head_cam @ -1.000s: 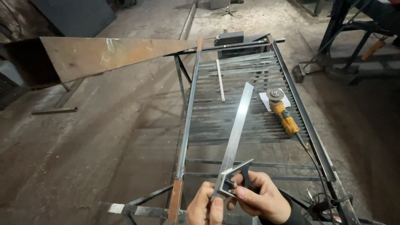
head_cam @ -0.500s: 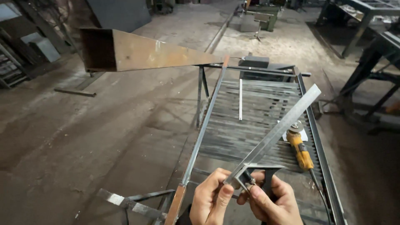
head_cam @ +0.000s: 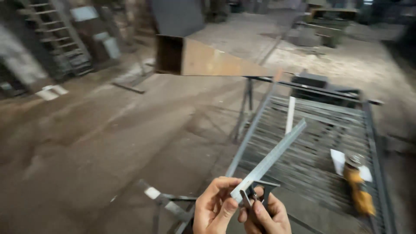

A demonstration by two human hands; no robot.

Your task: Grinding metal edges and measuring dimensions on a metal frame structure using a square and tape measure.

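The long grey steel strip (head_cam: 271,158) has been swung rightward; it is gripped by left hand (head_cam: 214,210) and right hand (head_cam: 264,214) fingers at its near end.

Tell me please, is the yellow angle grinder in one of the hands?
No, the yellow angle grinder lies on the metal rack, apart from both hands.

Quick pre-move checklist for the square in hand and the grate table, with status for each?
1. Both hands on tool: left hand and right hand grip the combination square - ok.
2. Ruler locked in its head: cannot tell.
3. Ruler clear of the rusty square tube: apart - ok.
4. Yellow angle grinder out of the way on the grate table: ok.
5. Sharp view: blurred - not ok.
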